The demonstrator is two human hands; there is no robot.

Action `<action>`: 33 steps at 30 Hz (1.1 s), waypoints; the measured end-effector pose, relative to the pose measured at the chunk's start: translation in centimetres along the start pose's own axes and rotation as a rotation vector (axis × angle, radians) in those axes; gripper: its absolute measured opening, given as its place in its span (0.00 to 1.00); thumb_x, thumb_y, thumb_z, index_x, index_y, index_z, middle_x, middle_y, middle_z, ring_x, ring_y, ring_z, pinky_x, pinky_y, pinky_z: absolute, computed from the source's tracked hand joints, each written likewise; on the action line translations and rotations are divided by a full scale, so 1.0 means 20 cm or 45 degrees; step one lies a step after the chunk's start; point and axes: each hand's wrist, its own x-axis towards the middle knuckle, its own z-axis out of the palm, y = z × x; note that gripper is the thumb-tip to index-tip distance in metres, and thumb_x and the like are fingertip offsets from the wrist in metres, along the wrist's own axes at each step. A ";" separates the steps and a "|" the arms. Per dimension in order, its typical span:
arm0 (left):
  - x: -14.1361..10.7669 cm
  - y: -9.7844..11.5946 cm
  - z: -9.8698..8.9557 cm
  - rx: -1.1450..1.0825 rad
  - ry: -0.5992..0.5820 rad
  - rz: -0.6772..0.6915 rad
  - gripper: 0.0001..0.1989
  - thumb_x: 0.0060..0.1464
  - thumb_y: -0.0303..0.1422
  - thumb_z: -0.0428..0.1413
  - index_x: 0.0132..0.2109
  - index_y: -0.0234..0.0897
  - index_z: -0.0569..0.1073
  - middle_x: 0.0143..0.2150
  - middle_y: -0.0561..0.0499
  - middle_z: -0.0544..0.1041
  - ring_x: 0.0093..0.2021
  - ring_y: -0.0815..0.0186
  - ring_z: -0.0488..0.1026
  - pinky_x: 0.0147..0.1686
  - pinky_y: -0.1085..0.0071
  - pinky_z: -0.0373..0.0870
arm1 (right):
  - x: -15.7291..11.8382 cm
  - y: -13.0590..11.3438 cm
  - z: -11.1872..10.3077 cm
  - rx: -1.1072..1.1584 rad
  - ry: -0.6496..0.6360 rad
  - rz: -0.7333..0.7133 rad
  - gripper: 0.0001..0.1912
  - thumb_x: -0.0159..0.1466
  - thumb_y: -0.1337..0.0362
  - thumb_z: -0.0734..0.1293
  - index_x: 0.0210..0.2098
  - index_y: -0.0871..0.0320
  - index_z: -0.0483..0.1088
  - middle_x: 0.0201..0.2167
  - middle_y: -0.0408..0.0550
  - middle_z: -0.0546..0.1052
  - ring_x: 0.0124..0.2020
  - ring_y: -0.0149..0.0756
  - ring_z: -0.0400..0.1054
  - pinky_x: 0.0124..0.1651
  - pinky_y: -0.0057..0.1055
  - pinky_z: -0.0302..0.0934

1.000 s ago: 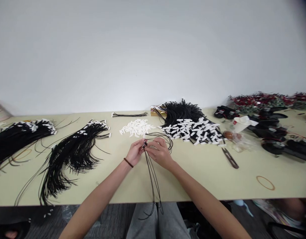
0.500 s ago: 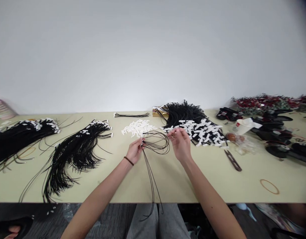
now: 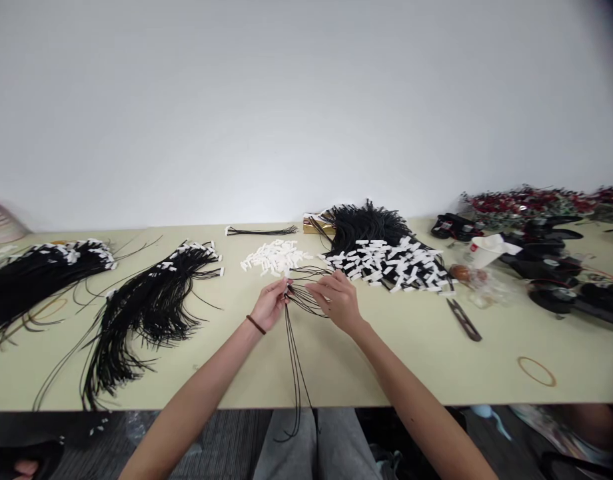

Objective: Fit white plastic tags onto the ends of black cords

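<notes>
My left hand (image 3: 270, 304) pinches a small white connector with several thin black wires (image 3: 304, 297) coming out of it. Some of these wires loop off to the right, while a few long ends (image 3: 294, 373) hang over the table's front edge. At the looped wires is my right hand (image 3: 336, 299), its fingertips closed together on a black wire close to the connector; the exact grip is partly hidden by the fingers. Just beyond my hands lies a heap of loose white connectors (image 3: 274, 257).
Bundles of black wires with white ends (image 3: 151, 300) cover the left side. Behind to the right is a big wire pile (image 3: 369, 227) with white connectors (image 3: 401, 263). Snips (image 3: 464, 320), a rubber band (image 3: 536, 371), a paper cup (image 3: 486, 252) and black devices (image 3: 541, 267) lie at right.
My right hand has moved left and slightly down, from beside the wire loop to the wires near the connector. The left hand keeps its hold almost in place.
</notes>
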 end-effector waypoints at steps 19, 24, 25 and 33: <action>-0.03 0.01 0.03 -0.020 -0.080 -0.011 0.14 0.35 0.36 0.65 0.28 0.29 0.75 0.26 0.52 0.71 0.23 0.76 0.63 0.18 0.79 0.56 | -0.01 -0.02 0.01 -0.147 0.013 -0.157 0.07 0.59 0.71 0.64 0.34 0.54 0.72 0.23 0.42 0.72 0.25 0.30 0.52 0.29 0.28 0.54; -0.03 0.01 0.02 -0.025 -0.071 -0.008 0.14 0.35 0.36 0.65 0.28 0.30 0.75 0.26 0.52 0.71 0.23 0.76 0.63 0.18 0.80 0.56 | -0.01 -0.02 0.01 -0.173 0.044 -0.200 0.07 0.57 0.72 0.66 0.34 0.56 0.72 0.22 0.41 0.72 0.25 0.30 0.51 0.29 0.26 0.53; -0.03 0.01 0.02 -0.026 -0.072 -0.008 0.14 0.35 0.36 0.65 0.28 0.29 0.75 0.25 0.52 0.71 0.23 0.76 0.63 0.18 0.80 0.57 | -0.01 -0.02 0.01 -0.176 0.050 -0.200 0.07 0.57 0.72 0.66 0.34 0.57 0.72 0.22 0.41 0.72 0.26 0.30 0.51 0.29 0.26 0.53; -0.03 0.01 0.02 -0.017 -0.079 -0.003 0.15 0.34 0.37 0.66 0.28 0.29 0.76 0.25 0.52 0.71 0.23 0.76 0.62 0.18 0.79 0.56 | -0.02 -0.01 0.02 -0.222 0.039 -0.216 0.07 0.57 0.72 0.66 0.35 0.57 0.72 0.22 0.41 0.71 0.25 0.29 0.51 0.29 0.26 0.52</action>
